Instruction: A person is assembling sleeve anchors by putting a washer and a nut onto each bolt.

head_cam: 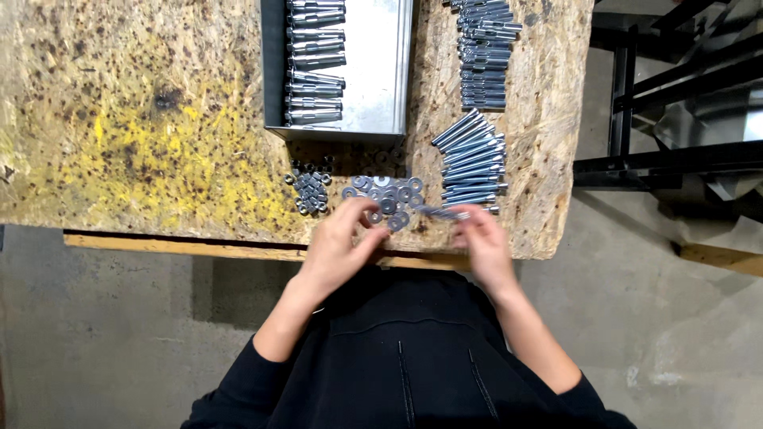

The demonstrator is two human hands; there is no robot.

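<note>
- The left hand [338,242] sits low in the middle of the frame, fingers curled, fingertips at the near edge of a pile of washers [385,195]; whether it pinches one I cannot tell.
- The right hand [482,242] is just to the right of it, fingers closed on a bolt [442,212] that lies level and points left toward the washers.
- The two hands are a little apart, both over the near edge of the bench [119,119].
- A small heap of nuts [311,189] lies just left of the washers.
- A row of long bolts [472,163] lies right of the washers, just above the right hand.
- A further stack of sleeved bolts [483,56] lies at the upper right of the bench.
- A metal tray [377,71] stands at the top centre, with sleeved bolts stacked along its left side.
- The bench is worn chipboard with yellow stains at the left.
</note>
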